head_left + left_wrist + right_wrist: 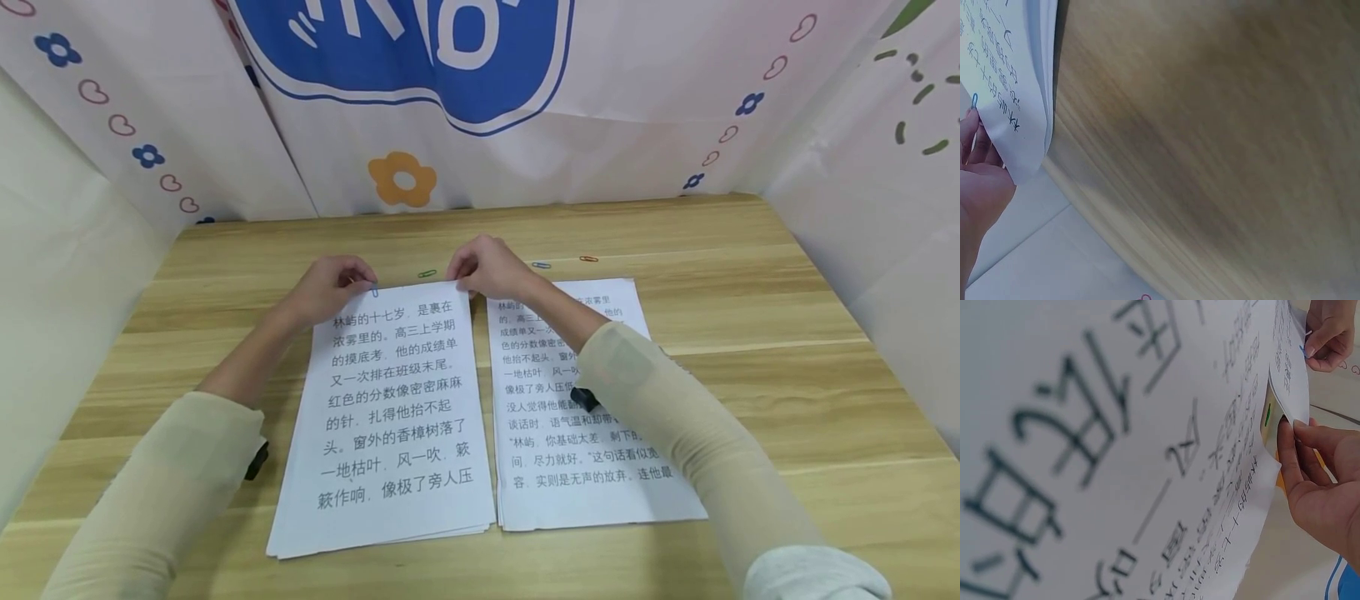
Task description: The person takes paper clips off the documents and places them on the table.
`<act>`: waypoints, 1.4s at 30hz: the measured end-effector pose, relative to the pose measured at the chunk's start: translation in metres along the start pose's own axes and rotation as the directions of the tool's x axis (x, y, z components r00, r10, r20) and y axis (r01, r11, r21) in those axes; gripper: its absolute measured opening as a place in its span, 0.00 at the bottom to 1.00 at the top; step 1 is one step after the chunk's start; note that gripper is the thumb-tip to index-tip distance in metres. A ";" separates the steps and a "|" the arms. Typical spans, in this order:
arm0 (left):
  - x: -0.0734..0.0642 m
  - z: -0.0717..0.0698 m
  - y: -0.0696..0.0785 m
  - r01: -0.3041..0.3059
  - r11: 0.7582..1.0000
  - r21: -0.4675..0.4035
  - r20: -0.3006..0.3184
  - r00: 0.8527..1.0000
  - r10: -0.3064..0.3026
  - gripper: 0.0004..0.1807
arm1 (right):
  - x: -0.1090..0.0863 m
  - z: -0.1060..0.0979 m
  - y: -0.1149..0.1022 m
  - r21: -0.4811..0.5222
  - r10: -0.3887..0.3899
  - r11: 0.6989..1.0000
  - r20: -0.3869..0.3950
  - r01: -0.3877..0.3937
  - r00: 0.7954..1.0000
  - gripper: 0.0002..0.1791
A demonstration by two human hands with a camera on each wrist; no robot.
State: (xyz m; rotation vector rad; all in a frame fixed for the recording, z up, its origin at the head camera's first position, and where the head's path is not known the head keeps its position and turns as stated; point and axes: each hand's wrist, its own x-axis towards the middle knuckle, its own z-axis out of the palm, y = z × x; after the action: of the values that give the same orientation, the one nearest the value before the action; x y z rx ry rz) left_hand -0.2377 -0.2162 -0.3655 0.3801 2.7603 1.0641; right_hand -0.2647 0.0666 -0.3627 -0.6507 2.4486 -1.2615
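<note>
Two stacks of printed paper lie side by side on the table, a left stack (397, 525) and a right stack (592, 504). At the top edge of the left stack, toward its left corner, sits a blue paper clip (375, 292). My left hand (326, 287) pinches that clip; in the left wrist view the clip (974, 101) stands on the paper's edge at the fingertips. Thumb and fingers of my right hand (491, 267) pinch the left stack's top right corner, which the right wrist view shows slightly lifted. My right forearm covers part of the right stack.
Behind the stacks lie a green paper clip (427, 273), a second blue paper clip (542, 265) and a red paper clip (588, 258). The wooden table (787, 350) ends at a printed cloth backdrop (637, 142), with white cloth at both sides.
</note>
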 end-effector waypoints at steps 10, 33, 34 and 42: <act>0.000 0.000 -0.003 0.012 1.000 -0.007 -0.019 1.000 -0.012 0.08 | 0.001 0.000 0.001 0.010 0.005 1.000 0.008 -0.005 1.000 0.07; -0.002 0.002 0.003 0.032 0.999 -0.014 -0.017 0.999 -0.032 0.10 | 0.000 -0.001 0.001 0.007 0.011 1.000 0.002 -0.011 1.000 0.07; -0.002 0.002 0.003 0.031 0.999 -0.015 -0.018 0.999 -0.032 0.10 | 0.000 -0.001 0.000 0.006 0.013 1.000 0.001 -0.013 1.000 0.07; -0.002 0.003 0.003 0.048 0.999 -0.024 -0.022 0.999 -0.048 0.10 | 0.000 0.000 0.000 0.006 0.013 1.000 -0.002 -0.013 1.000 0.07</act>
State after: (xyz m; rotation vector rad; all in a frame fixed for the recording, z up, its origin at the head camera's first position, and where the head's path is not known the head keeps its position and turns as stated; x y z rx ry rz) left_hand -0.2344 -0.2133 -0.3655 0.2988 2.7589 1.0950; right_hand -0.2650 0.0663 -0.3626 -0.6316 2.4457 -1.2642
